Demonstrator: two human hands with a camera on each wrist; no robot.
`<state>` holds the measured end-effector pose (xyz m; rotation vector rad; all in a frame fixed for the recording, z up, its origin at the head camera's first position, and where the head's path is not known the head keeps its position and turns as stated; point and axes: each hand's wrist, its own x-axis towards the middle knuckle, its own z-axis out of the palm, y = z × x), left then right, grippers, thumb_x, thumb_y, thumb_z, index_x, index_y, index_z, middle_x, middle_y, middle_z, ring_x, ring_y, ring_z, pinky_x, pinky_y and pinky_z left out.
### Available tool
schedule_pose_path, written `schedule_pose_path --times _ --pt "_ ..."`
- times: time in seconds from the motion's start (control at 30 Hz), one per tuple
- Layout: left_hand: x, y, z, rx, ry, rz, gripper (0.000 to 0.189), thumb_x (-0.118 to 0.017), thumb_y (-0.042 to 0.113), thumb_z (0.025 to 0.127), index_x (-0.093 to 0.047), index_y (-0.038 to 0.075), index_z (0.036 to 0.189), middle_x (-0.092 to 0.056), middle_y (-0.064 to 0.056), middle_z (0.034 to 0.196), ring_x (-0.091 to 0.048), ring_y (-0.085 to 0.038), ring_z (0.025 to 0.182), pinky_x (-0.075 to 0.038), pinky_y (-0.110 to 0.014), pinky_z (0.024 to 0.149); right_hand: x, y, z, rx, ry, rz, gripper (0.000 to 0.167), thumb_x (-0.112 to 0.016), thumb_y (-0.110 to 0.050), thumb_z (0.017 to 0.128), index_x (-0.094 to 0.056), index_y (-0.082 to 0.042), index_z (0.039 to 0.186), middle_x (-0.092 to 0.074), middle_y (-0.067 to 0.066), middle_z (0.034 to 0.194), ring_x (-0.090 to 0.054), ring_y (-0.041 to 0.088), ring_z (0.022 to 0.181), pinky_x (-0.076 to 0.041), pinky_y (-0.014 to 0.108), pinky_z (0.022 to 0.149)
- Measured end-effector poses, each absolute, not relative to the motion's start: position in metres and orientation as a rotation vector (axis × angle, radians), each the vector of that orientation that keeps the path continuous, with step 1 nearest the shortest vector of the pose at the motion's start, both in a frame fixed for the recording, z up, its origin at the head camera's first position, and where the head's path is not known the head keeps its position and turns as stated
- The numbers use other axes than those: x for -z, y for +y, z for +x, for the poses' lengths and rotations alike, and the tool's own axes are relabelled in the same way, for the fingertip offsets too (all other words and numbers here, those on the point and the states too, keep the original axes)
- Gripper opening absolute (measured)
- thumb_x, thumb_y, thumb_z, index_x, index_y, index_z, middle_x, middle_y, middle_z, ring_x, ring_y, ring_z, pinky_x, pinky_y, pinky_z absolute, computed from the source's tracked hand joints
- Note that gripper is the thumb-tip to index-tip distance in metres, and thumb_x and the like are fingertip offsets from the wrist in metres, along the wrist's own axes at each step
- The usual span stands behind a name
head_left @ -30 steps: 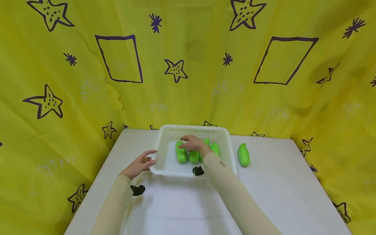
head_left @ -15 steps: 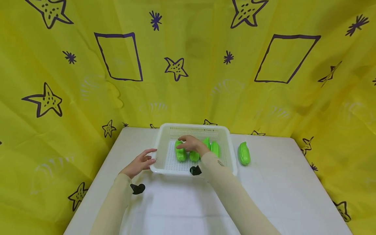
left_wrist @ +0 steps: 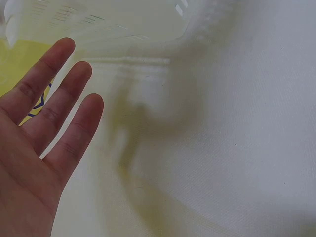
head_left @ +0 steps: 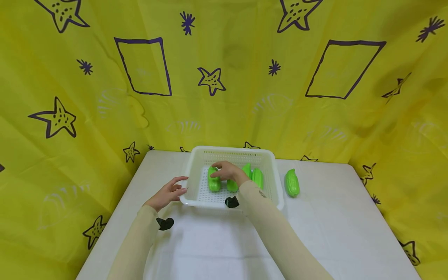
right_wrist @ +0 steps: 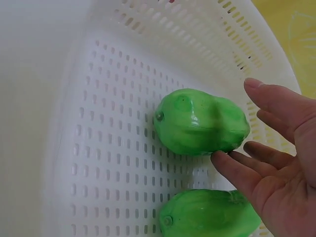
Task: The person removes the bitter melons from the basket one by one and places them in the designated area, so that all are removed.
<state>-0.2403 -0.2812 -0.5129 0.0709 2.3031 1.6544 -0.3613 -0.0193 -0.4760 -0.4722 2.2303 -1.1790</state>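
A white perforated plastic basket [head_left: 210, 203] sits near the back of the white table. My left hand [head_left: 168, 194] is at its left rim, thumb and index fingertip touching it; the other fingers extend loosely in the left wrist view. Inside the basket, my right hand [head_left: 226, 171] reaches over the leftmost green papaya [right_wrist: 197, 123]. Its fingertips meet the side of that papaya, and the thumb is apart from it in the right wrist view. A second papaya [right_wrist: 207, 215] lies beside it. Two more papayas [head_left: 258, 179] lie further right, partly behind my right hand and forearm.
Outside the basket, a single green papaya [head_left: 292, 182] lies on the table [head_left: 329, 217] to the right. A yellow curtain [head_left: 241, 116] with drawn stars hangs close behind the basket and along both sides.
The leftmost papaya has shifted slightly left in the basket, my right hand moving a little with it. My left hand stays at the rim. The head view has tilted slightly.
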Motion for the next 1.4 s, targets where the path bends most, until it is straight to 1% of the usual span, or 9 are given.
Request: schedule_pose_path --times 0.17,0.3,0.47,0.67,0.73,0.77,0.9,1.2,1.4 --pt "0.512 -0.281 -0.240 -1.661 2.294 0.068 0.056 -0.062 0.029 0.097 -0.038 0.024 0.148 -0.049 -0.019 0.139 -0.055 -0.029 0.118 -0.046 -0.050 0.100 0.477 -0.019 -0.361 1.163 2.218 -0.452 0.054 -0.072 -0.016 0.090 -0.053 -0.015 0.141 -0.037 0.018 0.151 -0.058 0.035 0.117 -0.038 0.045 0.109" --pt "0.511 -0.281 -0.239 -1.668 2.289 0.060 0.057 -0.063 0.030 0.096 -0.038 0.025 0.148 -0.048 -0.019 0.140 -0.055 -0.029 0.118 -0.047 -0.049 0.100 0.479 -0.019 -0.362 1.143 2.207 -0.447 0.051 -0.071 -0.014 0.090 -0.056 -0.017 0.139 -0.040 0.015 0.150 -0.060 0.037 0.115 -0.037 0.046 0.109" --pt "0.511 -0.281 -0.240 -1.665 2.299 0.064 0.060 -0.064 0.034 0.096 -0.037 0.024 0.148 -0.050 -0.019 0.138 -0.057 -0.028 0.116 -0.047 -0.049 0.099 0.482 -0.022 -0.367 1.124 2.171 -0.445 0.049 -0.071 -0.014 0.090 -0.058 -0.016 0.137 -0.038 0.013 0.152 -0.058 0.037 0.118 -0.040 0.045 0.107" --pt "0.511 -0.280 -0.241 -1.658 2.312 0.052 0.060 -0.064 0.035 0.095 -0.038 0.024 0.147 -0.052 -0.018 0.136 -0.058 -0.028 0.113 -0.049 -0.048 0.097 0.494 -0.024 -0.382 1.080 2.151 -0.475 0.049 -0.075 -0.016 0.087 -0.061 -0.019 0.135 -0.042 0.010 0.150 -0.059 0.032 0.116 -0.049 0.041 0.097" --pt "0.510 -0.280 -0.241 -1.653 2.316 0.038 0.059 -0.064 0.035 0.095 -0.039 0.024 0.147 -0.052 -0.018 0.135 -0.058 -0.028 0.113 -0.049 -0.048 0.098 0.495 -0.024 -0.383 1.081 2.146 -0.478 0.050 -0.074 -0.014 0.087 -0.060 -0.017 0.135 -0.042 0.009 0.150 -0.057 0.031 0.120 -0.050 0.041 0.096" --pt "0.510 -0.280 -0.240 -1.648 2.318 0.032 0.059 -0.064 0.036 0.095 -0.039 0.024 0.147 -0.052 -0.018 0.136 -0.058 -0.028 0.113 -0.048 -0.048 0.098 0.489 -0.024 -0.378 1.085 2.143 -0.463 0.050 -0.074 -0.012 0.088 -0.060 -0.016 0.136 -0.043 0.010 0.150 -0.054 0.031 0.123 -0.049 0.042 0.097" --pt "0.508 -0.280 -0.239 -1.637 2.313 0.037 0.061 -0.063 0.037 0.095 -0.037 0.024 0.148 -0.049 -0.020 0.138 -0.056 -0.029 0.116 -0.048 -0.048 0.098 0.486 -0.024 -0.373 1.134 2.125 -0.444 0.050 -0.071 -0.007 0.089 -0.057 -0.011 0.137 -0.042 0.011 0.150 -0.046 0.030 0.131 -0.049 0.043 0.098" --pt "0.509 -0.281 -0.240 -1.657 2.299 0.073 0.061 -0.063 0.035 0.096 -0.036 0.021 0.149 -0.048 -0.022 0.140 -0.055 -0.031 0.117 -0.049 -0.047 0.098 0.482 -0.023 -0.369 1.167 2.122 -0.432 0.050 -0.071 -0.006 0.089 -0.058 -0.010 0.137 -0.045 0.011 0.147 -0.051 0.029 0.126 -0.049 0.043 0.097" --pt "0.511 -0.282 -0.241 -1.661 2.295 0.039 0.060 -0.064 0.036 0.095 -0.038 0.023 0.148 -0.050 -0.021 0.137 -0.057 -0.029 0.114 -0.050 -0.046 0.096 0.485 -0.025 -0.369 1.169 2.122 -0.443 0.049 -0.070 -0.008 0.090 -0.057 -0.011 0.137 -0.043 0.011 0.149 -0.048 0.029 0.128 -0.049 0.045 0.098"
